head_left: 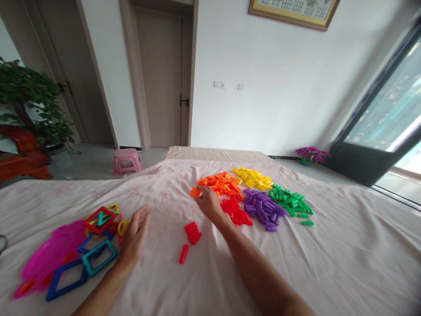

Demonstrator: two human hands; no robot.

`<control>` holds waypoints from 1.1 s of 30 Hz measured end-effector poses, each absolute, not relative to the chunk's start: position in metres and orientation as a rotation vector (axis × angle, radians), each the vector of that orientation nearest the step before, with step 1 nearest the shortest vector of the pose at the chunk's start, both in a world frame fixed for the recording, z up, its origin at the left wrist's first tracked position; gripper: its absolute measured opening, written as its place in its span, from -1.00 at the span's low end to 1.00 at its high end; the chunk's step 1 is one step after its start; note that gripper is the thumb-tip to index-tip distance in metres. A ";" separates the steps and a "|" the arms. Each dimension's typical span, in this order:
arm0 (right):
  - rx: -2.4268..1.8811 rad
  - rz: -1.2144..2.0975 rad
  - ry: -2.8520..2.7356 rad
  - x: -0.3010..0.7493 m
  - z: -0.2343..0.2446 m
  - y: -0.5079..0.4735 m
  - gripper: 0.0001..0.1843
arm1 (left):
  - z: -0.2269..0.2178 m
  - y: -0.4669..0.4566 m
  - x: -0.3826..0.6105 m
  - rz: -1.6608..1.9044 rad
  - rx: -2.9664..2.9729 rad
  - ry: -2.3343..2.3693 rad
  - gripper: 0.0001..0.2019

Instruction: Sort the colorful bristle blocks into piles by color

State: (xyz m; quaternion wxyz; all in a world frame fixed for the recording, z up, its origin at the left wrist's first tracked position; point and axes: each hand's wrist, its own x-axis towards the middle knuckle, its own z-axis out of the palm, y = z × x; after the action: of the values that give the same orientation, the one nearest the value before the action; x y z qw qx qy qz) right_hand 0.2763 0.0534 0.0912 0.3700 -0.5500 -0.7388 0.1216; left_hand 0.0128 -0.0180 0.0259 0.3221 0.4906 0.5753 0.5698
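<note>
My right hand [208, 202] is closed on small orange plastic pieces [194, 192], at the left edge of the orange pile [223, 183]. My left hand [135, 230] lies open with its fingers stretched forward, beside several magnetic building frames, among them a red square [101, 210] and a teal one [86, 262]. Between my hands sit a small group of red pieces [193, 232] and a single red piece [183, 254]. A larger red pile [237, 212] is close to my right wrist. Farther right are purple [263, 206], yellow [253, 178] and green [291, 200] piles.
A pink plastic tray-like toy [49, 254] lies under the frames at the left. A pale patterned cloth [158, 272] covers the work surface. Beyond it stand a pink stool [127, 161], a leafy plant [36, 101] and a pot of purple flowers [312, 154].
</note>
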 end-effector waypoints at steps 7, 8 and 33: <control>-1.629 0.232 -1.577 0.354 0.109 0.089 -0.46 | 0.020 -0.014 0.011 1.480 1.313 1.491 -0.45; -1.682 0.208 -1.618 0.366 0.113 0.089 -0.49 | 0.019 -0.014 0.010 1.477 1.314 1.491 -0.45; -1.774 -0.152 -1.925 0.402 0.136 0.094 -0.52 | 0.013 -0.006 0.007 1.412 1.488 1.554 -0.53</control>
State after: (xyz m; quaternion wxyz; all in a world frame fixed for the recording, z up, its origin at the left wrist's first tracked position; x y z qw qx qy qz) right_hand 0.4019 0.0936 0.1360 0.2569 -0.6537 -0.7096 -0.0559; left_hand 0.0067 -0.0059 0.0129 0.2802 0.5549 0.5798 0.5267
